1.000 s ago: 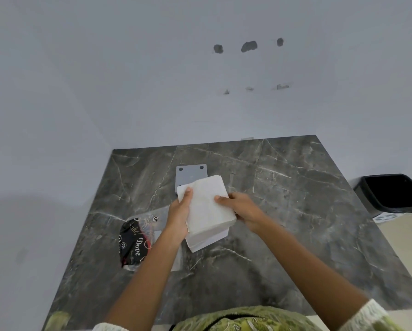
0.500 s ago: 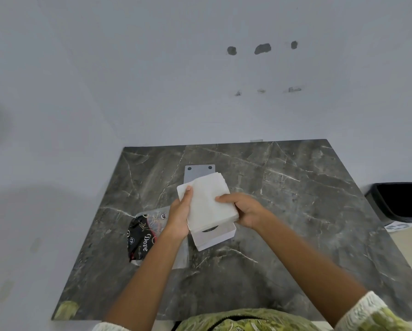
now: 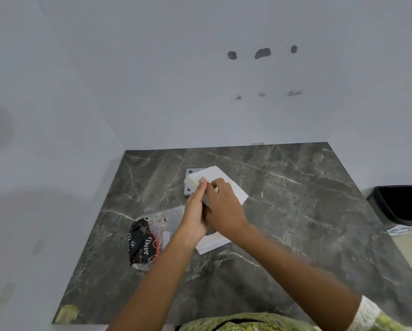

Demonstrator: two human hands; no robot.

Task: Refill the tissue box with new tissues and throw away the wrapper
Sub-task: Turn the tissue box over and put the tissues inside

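1. The white rectangular tissue box (image 3: 212, 243) lies nearest you on the dark marble-patterned table (image 3: 295, 223), its opening hidden.
2. Directly above the box, your left hand (image 3: 194, 211) and right hand (image 3: 224, 209) clamp the soft white tissue stack (image 3: 220, 181), long axis running away from you.
3. Left of the box lies the crinkly clear-and-black plastic wrapper (image 3: 144, 242).

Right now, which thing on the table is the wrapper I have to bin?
On the dark marble table, look left of the hands. The wrapper lies flat there: crumpled clear plastic with a black and red printed panel, unlike the plain white tissues.
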